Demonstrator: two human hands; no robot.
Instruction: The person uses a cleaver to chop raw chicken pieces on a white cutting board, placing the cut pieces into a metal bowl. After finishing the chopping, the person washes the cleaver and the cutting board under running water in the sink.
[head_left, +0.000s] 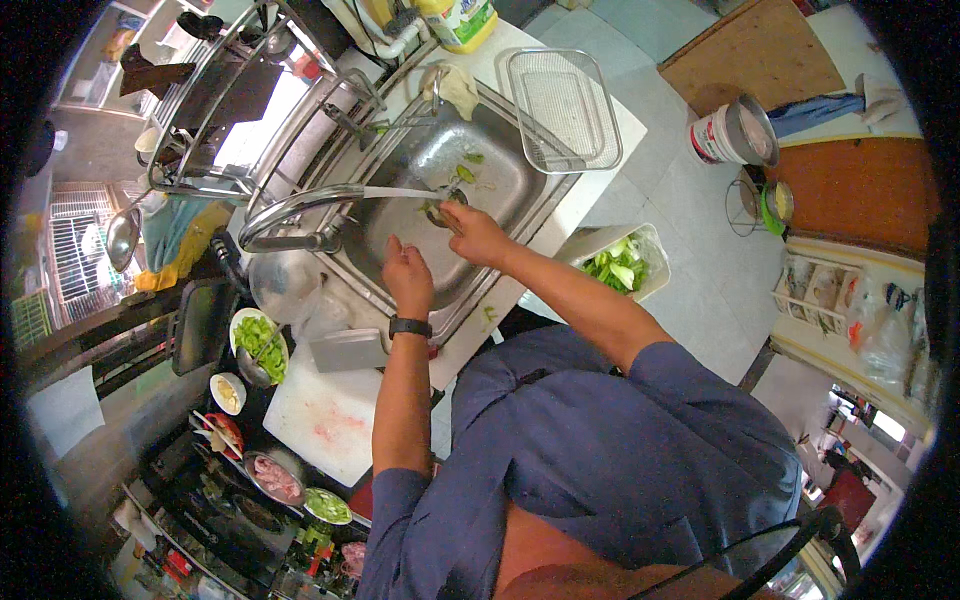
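Note:
My left hand (407, 274), with a dark band on its wrist, is over the near left part of the stainless-steel sink (517, 187); its fingers are apart and partly bent, with nothing visible in them. My right hand (472, 234) reaches low into the basin with curled fingers, beside a dark round thing (454, 195) near the drain; whether the hand grips something there is unclear. Water runs from the curved metal faucet (300, 196) towards the right fingertips. Green leaf scraps (465, 174) lie on the basin floor. A cloth (454, 88) hangs at the sink's back edge.
A wire-mesh basket (609, 150) rests at the sink's right edge, above a bin (658, 281) with green leaves. To the left are a white cutting board (322, 420), a grey box (349, 350), a bowl of cut greens (259, 341), a metal rack (217, 180) and a stove (225, 525).

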